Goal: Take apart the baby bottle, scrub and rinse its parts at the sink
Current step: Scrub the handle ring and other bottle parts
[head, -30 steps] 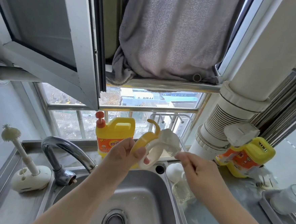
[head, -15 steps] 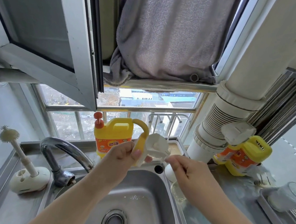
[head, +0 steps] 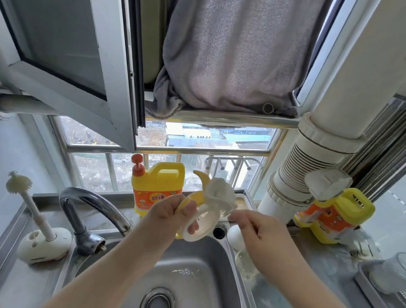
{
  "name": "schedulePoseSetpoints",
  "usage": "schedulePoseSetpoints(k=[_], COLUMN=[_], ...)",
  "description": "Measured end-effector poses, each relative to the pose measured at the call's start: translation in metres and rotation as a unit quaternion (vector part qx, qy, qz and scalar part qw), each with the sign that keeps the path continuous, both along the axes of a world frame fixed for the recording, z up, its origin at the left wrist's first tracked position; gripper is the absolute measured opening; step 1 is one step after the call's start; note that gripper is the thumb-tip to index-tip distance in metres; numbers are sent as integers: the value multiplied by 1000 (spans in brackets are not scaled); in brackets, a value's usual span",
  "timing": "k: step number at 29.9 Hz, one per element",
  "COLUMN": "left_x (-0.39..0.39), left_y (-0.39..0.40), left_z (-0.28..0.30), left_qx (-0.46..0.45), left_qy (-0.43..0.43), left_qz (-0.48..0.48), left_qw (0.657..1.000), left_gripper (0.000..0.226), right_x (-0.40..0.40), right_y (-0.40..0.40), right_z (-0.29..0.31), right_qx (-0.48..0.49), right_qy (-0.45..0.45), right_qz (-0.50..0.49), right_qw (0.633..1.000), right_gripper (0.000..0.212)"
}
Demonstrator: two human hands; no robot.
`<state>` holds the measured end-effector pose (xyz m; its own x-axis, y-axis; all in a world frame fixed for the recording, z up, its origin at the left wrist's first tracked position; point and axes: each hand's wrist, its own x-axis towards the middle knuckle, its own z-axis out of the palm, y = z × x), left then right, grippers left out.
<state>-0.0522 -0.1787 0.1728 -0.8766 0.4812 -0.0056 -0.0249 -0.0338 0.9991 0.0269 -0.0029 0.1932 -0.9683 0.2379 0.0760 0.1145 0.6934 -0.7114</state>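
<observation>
Above one sink, two hands hold one collar.

Above the sink, bottle collar between left hand and right hand. Left of sink: faucet, then brush stand. Behind: detergent jug. Right: tray.

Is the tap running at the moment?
Off. No water comes from the tap, and the sink below holds only a few drops, while both hands work above it.
</observation>
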Motion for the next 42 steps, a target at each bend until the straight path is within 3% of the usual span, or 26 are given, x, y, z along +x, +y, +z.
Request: schedulePoseSetpoints(k=[4, 8, 11, 14, 18, 19, 20, 21, 23, 25, 28, 30, 32, 38, 40, 42], left_x=[6, 5, 7, 8, 13, 14, 14, 12, 7, 2, -6, -9, -9, -13, -11, -8], left_y=[5, 8, 13, 12, 6, 6, 4, 1, -8, -11, -9, -6, -2, -1, -1, 2], left_z=[1, 3, 5, -1, -9, -12, -17, -21, -22, -16, -14, -10, -10, -18, -23, -28], left_qx=[86, 216, 259, 263, 177, 105, 2, -96, -169, -203, -312, -352, -375, -275, -269, -238], left_qy=[-58, -153, -195, -224, -222, -174, -82, 46, 271, 337, 413, 400, 344, 207, 190, 171], left_qz=[-9, -4, -17, -18, -58, -46, -3, 51, 73, -13, -71, -85, -123, -79, -74, -79], left_qw=[995, 964, 946, 938, 957, 978, 997, 993, 945, 919, 853, 842, 852, 935, 941, 953], left_gripper=[29, 26, 27, 30, 28, 24, 15, 12, 25, 38, 71, 73, 43, 32, 31, 35], right_x=[4, 7, 1, -1, -3, -5, -6, -8, -10, -9, -10, -9, -7, -3, 3, 7], right_y=[4, 9, 7, 5, 0, 1, 3, 5, 10, 10, 4, -1, -5, 6, 8, 3], right_z=[-5, -7, -4, -8, -12, -13, -13, -11, -9, -8, -7, -6, -7, -9, -13, -19], right_qx=[-34, -60, -155, -236, -160, -131, -99, -66, -24, -15, -9, -8, -23, -14, 17, 82], right_qy=[15, -10, -33, -56, -46, -35, -27, -24, -39, -55, -51, -53, -54, -47, -40, -40], right_qz=[-27, -31, -9, 8, 19, 12, 5, 6, 22, 43, 56, 58, 68, -12, -20, 13], right_qw=[999, 998, 987, 970, 986, 991, 995, 997, 999, 997, 997, 997, 996, 999, 999, 996], right_gripper=[30, 26, 23, 36, 15, 15, 18, 20, 20, 18, 17, 12, 10, 10, 41, 53])
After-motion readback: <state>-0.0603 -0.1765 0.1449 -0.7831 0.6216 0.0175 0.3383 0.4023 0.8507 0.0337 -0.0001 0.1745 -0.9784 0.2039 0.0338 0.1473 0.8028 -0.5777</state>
